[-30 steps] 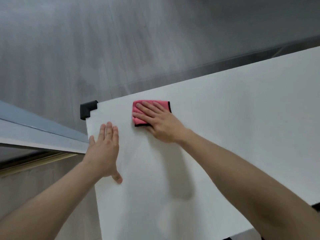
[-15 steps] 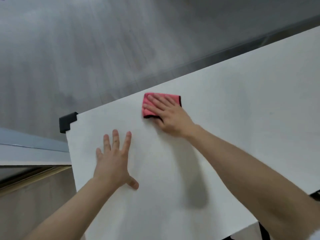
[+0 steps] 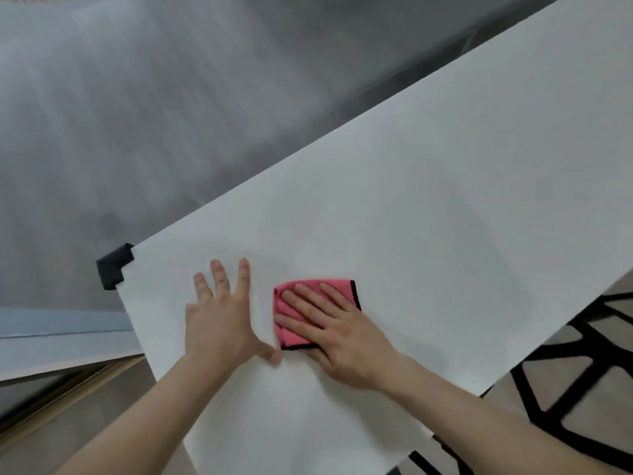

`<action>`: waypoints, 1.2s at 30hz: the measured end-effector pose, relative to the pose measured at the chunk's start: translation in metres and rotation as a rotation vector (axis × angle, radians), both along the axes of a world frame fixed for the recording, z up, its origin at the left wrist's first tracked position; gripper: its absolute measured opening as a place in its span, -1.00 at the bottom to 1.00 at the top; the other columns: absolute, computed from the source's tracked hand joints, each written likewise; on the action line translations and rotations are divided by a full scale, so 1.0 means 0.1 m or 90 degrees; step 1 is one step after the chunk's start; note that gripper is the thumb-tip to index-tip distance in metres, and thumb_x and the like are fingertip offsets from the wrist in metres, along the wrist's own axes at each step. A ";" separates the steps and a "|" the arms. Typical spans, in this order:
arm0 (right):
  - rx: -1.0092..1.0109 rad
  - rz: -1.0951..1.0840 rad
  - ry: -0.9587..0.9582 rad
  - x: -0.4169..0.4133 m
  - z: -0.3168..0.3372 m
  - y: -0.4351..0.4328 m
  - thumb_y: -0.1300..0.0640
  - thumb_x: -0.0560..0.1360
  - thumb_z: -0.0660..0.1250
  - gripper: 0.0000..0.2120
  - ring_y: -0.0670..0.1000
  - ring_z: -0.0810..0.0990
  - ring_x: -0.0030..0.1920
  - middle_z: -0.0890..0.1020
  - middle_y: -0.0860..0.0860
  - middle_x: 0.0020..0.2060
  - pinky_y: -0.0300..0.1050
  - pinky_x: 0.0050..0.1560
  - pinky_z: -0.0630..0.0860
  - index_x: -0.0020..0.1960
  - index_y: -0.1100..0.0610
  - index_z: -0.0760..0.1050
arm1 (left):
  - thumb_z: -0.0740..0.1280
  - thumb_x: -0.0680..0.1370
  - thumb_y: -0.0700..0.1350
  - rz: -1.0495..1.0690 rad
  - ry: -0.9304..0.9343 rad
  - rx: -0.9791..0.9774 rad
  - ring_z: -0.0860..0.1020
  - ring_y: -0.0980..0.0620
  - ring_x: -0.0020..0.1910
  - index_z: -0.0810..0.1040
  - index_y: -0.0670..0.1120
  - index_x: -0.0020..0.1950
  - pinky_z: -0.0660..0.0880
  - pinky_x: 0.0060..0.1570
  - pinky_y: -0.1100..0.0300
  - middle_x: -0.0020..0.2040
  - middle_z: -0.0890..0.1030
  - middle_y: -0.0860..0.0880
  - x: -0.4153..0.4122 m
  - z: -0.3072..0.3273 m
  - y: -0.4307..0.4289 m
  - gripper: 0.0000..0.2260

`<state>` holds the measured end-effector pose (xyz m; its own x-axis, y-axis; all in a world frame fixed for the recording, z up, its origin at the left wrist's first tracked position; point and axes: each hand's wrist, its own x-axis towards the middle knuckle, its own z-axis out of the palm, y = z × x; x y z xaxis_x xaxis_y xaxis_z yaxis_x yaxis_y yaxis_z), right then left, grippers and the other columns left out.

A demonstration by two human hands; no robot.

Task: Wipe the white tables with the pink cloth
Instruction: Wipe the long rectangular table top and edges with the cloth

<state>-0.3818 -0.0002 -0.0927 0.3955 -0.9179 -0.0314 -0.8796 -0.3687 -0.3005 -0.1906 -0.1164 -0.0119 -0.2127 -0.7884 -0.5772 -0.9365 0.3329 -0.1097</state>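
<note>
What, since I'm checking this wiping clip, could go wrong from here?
The right hand lies flat on the cloth without a grip, so the cloth may bunch or slip. The left hand rests on the table with its thumb beside the cloth; a leftward stroke could bump it, and that patch might go unwiped.

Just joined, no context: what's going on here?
A person is wiping a flat white table with a folded pink cloth edged in black. The right hand presses flat on the cloth; the left hand rests open on the tabletop beside it, near the table's black corner guard.
</note>
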 end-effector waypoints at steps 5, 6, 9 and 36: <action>0.010 -0.310 0.043 -0.43 0.21 -1.20 -0.18 0.77 0.07 -0.44 0.00 -0.10 0.75 -0.02 -0.07 0.76 0.14 0.72 -0.13 0.74 -0.16 0.11 | 0.56 -0.08 0.64 -0.019 0.004 0.007 -0.06 -0.43 0.73 -0.43 0.05 0.72 0.39 0.50 -0.26 0.76 -0.22 -0.27 0.02 0.03 -0.02 0.71; 0.020 -0.372 0.044 -0.43 0.21 -1.31 -0.19 0.77 0.05 -0.44 -0.02 -0.12 0.75 -0.04 -0.07 0.76 0.13 0.72 -0.17 0.75 -0.15 0.09 | 0.55 -0.07 0.65 -0.027 0.000 0.001 -0.04 -0.43 0.73 -0.41 0.05 0.73 0.40 0.50 -0.25 0.76 -0.20 -0.28 0.03 0.02 -0.02 0.70; 0.011 -0.465 0.034 0.04 0.15 -0.93 -0.22 0.77 -0.02 -0.42 0.01 -0.09 0.76 0.00 -0.04 0.76 0.13 0.72 -0.19 0.75 -0.09 0.10 | 0.52 -0.05 0.67 -0.056 0.003 -0.011 0.01 -0.46 0.72 -0.35 0.03 0.75 0.39 0.51 -0.25 0.76 -0.15 -0.29 0.06 0.02 -0.02 0.67; 0.036 -0.784 0.076 -0.47 0.05 1.16 -0.20 0.78 -0.05 -0.41 0.01 -0.14 0.75 -0.05 -0.02 0.77 0.07 0.73 -0.24 0.77 -0.08 0.00 | 0.62 0.10 0.55 -0.533 0.044 -0.028 0.27 -0.24 0.61 -0.14 0.22 0.75 0.52 0.34 -0.24 0.69 0.11 -0.16 -0.38 0.05 0.37 0.43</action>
